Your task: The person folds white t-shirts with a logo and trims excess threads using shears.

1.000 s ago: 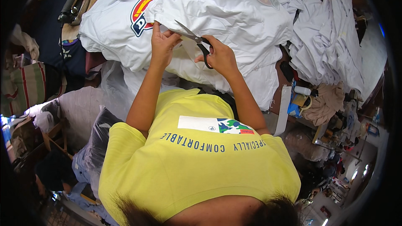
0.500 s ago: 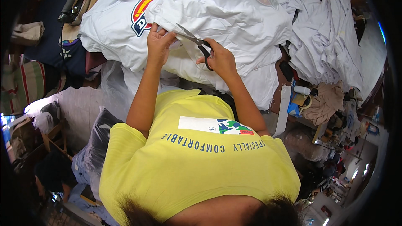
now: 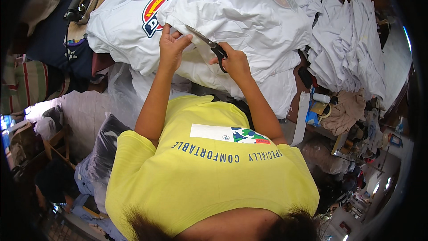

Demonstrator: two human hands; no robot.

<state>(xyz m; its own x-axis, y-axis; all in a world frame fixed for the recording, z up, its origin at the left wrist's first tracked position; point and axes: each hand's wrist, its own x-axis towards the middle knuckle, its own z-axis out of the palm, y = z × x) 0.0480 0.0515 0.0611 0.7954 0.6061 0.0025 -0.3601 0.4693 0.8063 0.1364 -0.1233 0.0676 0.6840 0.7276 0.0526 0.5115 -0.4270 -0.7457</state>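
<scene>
Snipping looked underway: black-handled metal scissors were gripped, blades parted, in the right hand, while the white cotton shirt atop the pile was pinched by the left hand. Probably a steady closing cut was needed next.

Since a second ago the left hand shifts a little toward the far side of the pile of white shirts, its fingers now pinching the cloth edge right at the tip of the scissors, where before they lay lower on the fabric. The right hand moves the same way with the scissors, and the blades, parted half a second ago, now look nearly closed and point at the left thumb.
</scene>
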